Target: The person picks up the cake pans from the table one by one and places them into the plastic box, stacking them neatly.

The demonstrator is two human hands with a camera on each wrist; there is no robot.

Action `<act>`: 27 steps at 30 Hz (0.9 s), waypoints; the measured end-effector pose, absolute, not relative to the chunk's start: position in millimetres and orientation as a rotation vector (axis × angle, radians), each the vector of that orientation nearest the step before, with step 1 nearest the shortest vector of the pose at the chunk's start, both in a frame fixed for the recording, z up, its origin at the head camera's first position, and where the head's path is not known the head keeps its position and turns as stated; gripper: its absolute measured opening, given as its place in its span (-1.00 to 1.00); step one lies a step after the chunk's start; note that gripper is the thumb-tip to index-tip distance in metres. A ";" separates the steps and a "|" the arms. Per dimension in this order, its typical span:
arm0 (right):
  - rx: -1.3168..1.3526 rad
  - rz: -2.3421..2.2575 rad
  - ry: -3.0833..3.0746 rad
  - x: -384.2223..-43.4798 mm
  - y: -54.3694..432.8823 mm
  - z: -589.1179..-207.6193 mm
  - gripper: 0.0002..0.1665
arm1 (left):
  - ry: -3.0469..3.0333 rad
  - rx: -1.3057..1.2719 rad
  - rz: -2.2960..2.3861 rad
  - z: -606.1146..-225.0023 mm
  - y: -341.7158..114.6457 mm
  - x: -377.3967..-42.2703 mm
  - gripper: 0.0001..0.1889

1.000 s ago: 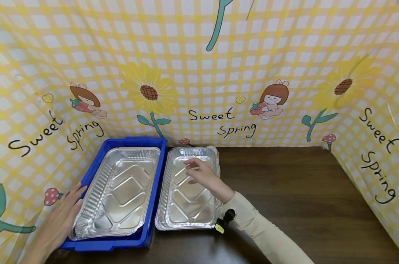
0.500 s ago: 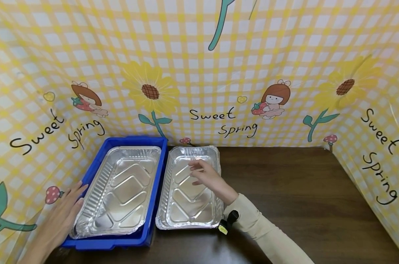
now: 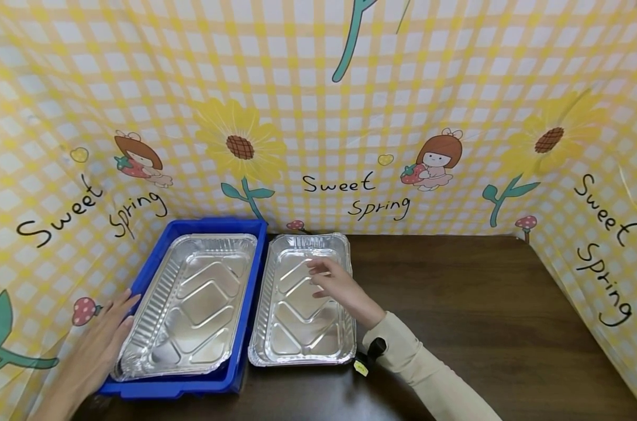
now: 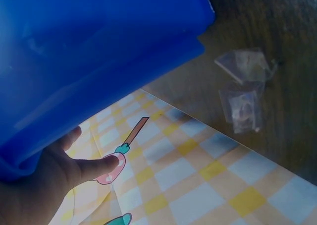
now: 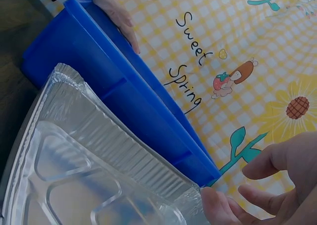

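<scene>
My left hand [image 3: 99, 345] rests at the left rim of a blue plastic bin [image 3: 173, 390], fingers extended along it. The left wrist view shows this hand [image 4: 54, 175] against the bin's outer wall [image 4: 99, 51]. A rectangular foil tray [image 3: 202, 301] sits inside the bin, slightly askew. Right of the bin, a second foil tray [image 3: 297, 327] lies on the table. My right hand [image 3: 341, 286] hovers over that second tray, holding nothing. Its fingers are loosely bent and apart in the right wrist view, with the tray [image 5: 74, 175] beneath.
Dark wood table [image 3: 455, 304] extends to the right of the trays. A yellow-checked cloth [image 3: 329, 117] with printed flowers and words stands around the back and sides. Small clear plastic packets [image 4: 242, 106] lie on the table near the bin, seen in the left wrist view.
My right hand has drifted slightly right and toward me over the second foil tray. The left hand, the bin and both trays stay in place.
</scene>
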State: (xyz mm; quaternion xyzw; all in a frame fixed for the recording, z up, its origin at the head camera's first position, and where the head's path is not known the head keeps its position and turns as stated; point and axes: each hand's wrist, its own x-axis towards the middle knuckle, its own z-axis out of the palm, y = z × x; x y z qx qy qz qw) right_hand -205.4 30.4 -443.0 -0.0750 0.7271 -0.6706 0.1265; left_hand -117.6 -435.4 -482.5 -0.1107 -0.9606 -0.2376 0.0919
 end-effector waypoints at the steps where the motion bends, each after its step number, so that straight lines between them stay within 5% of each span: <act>1: -0.219 -1.957 2.111 -205.2 31.4 -443.4 -0.53 | -2.854 -0.327 -0.707 -482.7 -435.6 -117.6 -0.46; 27: -0.152 -1.946 2.168 -205.3 50.4 -456.6 -0.56 | -2.888 -0.303 -0.732 -480.3 -435.9 -118.6 -0.45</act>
